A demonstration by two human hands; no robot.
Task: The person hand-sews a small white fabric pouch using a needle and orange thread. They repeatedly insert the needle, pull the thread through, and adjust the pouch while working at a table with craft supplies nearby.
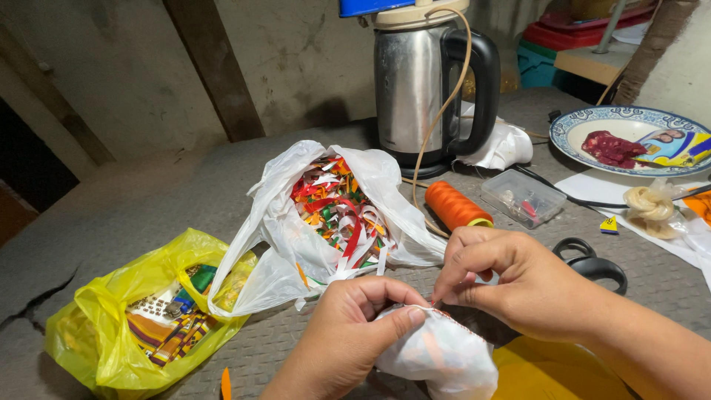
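White cloth piece (444, 359) at 6 o'clock on the bench (148, 200) is gripped by the left hand (348, 333) while its edge is pinched by the right hand (511, 281), fingers closed; stitching appears under way, unfinished.

A grey, rough worktop (133, 200) fills most of the view, its surface ribbed and dull, with a dark crack (33, 300) running in from the 9 o'clock edge. Behind it, from 10 to 12 o'clock, stands a stained, pale plaster wall (296, 59), crossed by a slanting dark wooden beam (211, 70). At far 9 o'clock the wall gives way to a dark opening (29, 159). At 1 o'clock, stacked red and teal plastic containers (563, 41) sit beside a wooden board (592, 63). The light is soft and even.
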